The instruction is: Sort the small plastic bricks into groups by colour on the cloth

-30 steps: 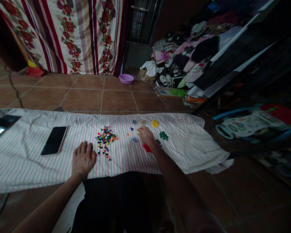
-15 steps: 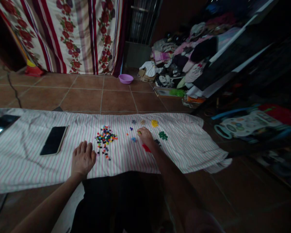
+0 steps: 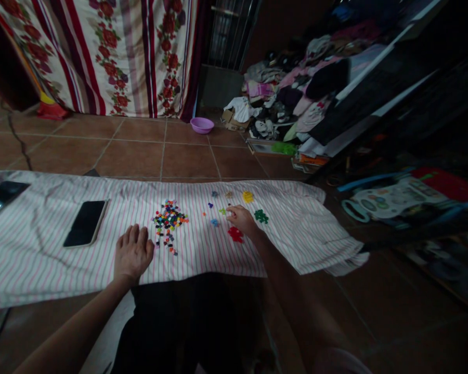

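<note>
A pink-striped white cloth lies across the tiled floor. On it sits a heap of several small mixed-colour pieces. To its right lie small sorted clusters: red, green, yellow and blue. My left hand rests flat on the cloth with fingers stretched out, just left of the heap. My right hand lies among the sorted clusters, fingers curled in a pinch near a light green piece; what it holds is too small to make out.
A black phone lies on the cloth at the left, another dark screen at the far left edge. A purple bowl stands on the floor. Piled clothes and toys fill the right; a floral curtain hangs behind.
My right hand has shifted slightly right and away, uncovering the red cluster. My left hand has stayed in place.
</note>
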The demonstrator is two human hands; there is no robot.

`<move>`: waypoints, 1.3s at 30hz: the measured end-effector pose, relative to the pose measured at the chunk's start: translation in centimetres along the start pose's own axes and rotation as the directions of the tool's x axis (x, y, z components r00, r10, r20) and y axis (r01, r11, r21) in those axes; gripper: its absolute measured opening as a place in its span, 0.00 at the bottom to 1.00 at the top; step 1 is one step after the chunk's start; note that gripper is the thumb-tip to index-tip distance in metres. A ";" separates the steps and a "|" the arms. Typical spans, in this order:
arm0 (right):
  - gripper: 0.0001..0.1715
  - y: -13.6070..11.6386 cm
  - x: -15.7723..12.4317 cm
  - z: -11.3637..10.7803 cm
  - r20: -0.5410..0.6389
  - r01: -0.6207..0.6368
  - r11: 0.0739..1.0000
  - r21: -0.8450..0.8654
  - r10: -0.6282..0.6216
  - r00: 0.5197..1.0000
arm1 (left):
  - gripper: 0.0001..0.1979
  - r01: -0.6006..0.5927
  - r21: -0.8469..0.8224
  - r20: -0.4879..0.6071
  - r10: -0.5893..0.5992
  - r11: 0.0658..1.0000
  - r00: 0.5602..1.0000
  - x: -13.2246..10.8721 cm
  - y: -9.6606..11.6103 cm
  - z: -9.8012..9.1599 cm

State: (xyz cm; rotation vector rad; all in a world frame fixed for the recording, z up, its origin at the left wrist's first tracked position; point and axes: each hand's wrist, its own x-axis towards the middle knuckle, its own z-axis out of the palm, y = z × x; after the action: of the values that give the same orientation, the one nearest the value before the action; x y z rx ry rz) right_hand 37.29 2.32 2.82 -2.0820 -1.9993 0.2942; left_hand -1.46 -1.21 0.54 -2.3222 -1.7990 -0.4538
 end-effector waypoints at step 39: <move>0.19 -2.4 1.0 1.4 0.019 -0.020 0.999 -0.025 0.020 1.000 | 0.22 0.005 0.010 0.010 -0.005 1.000 1.000 0.0 -0.1 0.1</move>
State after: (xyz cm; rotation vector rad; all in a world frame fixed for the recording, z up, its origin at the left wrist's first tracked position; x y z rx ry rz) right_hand 34.66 3.41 2.24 -2.1235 -2.0040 0.2949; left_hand -1.54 -1.17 0.43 -2.3183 -1.8076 -0.4330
